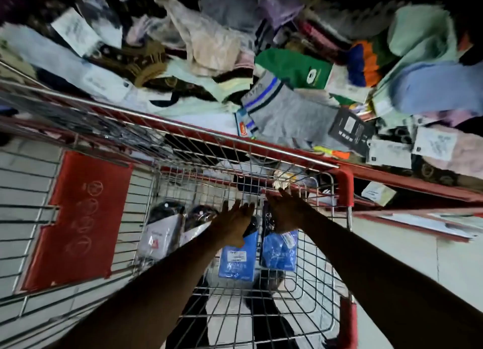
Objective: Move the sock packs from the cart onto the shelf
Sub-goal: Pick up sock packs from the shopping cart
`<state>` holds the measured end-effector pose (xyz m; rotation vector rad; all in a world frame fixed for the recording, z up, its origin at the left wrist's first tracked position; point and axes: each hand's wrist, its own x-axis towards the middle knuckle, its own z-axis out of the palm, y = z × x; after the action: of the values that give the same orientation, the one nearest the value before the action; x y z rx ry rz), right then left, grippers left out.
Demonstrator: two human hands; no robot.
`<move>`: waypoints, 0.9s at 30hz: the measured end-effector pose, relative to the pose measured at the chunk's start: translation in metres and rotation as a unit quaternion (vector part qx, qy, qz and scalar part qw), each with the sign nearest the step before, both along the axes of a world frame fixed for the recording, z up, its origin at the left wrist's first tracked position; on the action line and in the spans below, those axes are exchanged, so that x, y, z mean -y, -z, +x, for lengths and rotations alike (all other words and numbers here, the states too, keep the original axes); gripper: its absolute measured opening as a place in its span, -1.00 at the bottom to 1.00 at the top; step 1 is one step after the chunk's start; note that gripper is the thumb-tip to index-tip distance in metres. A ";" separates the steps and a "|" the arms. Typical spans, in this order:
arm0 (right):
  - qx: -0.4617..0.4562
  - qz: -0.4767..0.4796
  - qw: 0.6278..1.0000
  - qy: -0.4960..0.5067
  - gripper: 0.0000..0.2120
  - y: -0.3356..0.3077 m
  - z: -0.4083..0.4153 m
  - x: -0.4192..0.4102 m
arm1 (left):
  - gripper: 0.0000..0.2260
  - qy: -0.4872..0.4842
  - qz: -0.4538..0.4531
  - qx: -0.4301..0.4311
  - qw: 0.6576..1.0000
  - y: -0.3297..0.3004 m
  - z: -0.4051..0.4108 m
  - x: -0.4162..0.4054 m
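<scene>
Blur smears most of the shelf [392, 181] pile. My left hand [232, 224] and right hand [286, 212] reach into the cart [345, 184], fingers spread, gripping nothing, partly covering two blue sock packs [236, 261] on its floor; white packs [159, 237] lie left.

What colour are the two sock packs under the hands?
Both packs are blue with black tops, seen in the head view.

Pale tiled floor [407, 257] under dim light.
</scene>
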<state>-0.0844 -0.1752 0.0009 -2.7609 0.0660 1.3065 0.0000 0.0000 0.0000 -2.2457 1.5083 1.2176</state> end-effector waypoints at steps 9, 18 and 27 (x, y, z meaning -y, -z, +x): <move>-0.024 -0.004 1.000 -0.003 -0.25 -0.019 0.016 0.006 | -0.56 0.008 -0.027 -0.014 0.999 0.000 0.006 0.013; 0.037 0.070 0.987 0.141 -0.07 -0.061 -0.027 -0.013 | -0.26 -0.026 -0.026 -0.100 0.994 -0.042 -0.009 -0.015; 0.259 0.023 0.952 0.161 -0.28 -0.209 -0.027 -0.029 | -0.45 -0.023 -0.177 0.047 0.983 -0.181 0.007 -0.040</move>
<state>-0.1117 -0.1458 0.2095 -2.7964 0.4182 0.4830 0.0067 0.0401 0.1806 -2.5263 1.7609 0.8945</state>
